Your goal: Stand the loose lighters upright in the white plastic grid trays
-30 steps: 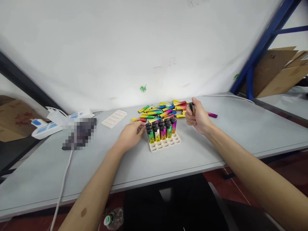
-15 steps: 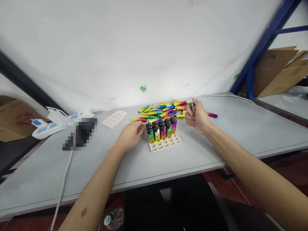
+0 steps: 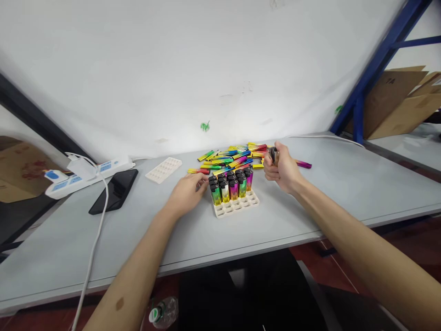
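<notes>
A cream plastic tray (image 3: 237, 209) with rows of slots stands on the table in front of me. Several upright lighters (image 3: 234, 189) with black tops and shiny multicoloured bodies fill its back rows, while its front slots are bare. My left hand (image 3: 189, 194) rests at the tray's left side, fingers loosely curved and apart, fingertips at the leftmost lighters. Right of the tray, my right hand (image 3: 280, 169) is raised and closed around a lighter (image 3: 274, 155). The thumb lies at its metal top; the fingers hide most of its body.
Behind the tray lies a pile of shiny coloured lighter sleeves (image 3: 227, 158). Another cream tray (image 3: 163, 170) lies flat at the left. Farther left are a phone (image 3: 115, 191), a power strip (image 3: 74, 181) and a white cable (image 3: 98, 230). Blue frame posts (image 3: 358, 115) and cardboard boxes (image 3: 396, 103) stand at the right.
My right hand has shifted very slightly, and more of the lighter's metal top shows. The left hand, the tray and its lighters have stayed in place.
</notes>
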{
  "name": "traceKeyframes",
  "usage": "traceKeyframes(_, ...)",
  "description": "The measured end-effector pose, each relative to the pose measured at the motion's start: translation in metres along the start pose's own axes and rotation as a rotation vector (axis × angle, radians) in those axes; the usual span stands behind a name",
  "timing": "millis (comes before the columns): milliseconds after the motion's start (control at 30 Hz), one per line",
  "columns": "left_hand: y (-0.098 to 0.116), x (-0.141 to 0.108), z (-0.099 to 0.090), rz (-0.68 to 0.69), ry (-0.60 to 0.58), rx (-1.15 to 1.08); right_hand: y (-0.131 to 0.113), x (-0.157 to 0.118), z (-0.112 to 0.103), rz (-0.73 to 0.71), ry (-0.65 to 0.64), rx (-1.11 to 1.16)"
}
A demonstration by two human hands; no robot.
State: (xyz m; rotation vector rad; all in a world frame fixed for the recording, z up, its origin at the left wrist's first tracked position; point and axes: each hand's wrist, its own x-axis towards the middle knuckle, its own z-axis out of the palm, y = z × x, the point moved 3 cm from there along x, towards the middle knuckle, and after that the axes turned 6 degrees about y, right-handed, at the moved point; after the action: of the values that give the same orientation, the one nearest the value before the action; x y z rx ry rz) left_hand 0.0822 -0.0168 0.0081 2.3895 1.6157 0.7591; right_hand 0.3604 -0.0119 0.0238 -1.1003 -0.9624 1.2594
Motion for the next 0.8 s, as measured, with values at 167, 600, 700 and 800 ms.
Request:
traceKeyframes(167,0.000,0.000,0.000,0.001,0.001,0.000,0.001,-0.002,0.001,-0.113,-0.116,-0.098)
traceKeyframes(600,-0.001,0.000,0.001,0.011,0.005,0.007,-0.011,-0.013,-0.006,-0.408,-0.231,-0.335)
traceKeyframes(700,-0.001,0.000,0.001,0.016,0.007,0.012,-0.006,-0.018,-0.001,-0.405,-0.321,-0.474)
traceKeyframes(800,-0.001,0.000,0.000,0.012,0.006,0.016,-0.002,-0.020,0.001,-0.447,-0.371,-0.602)
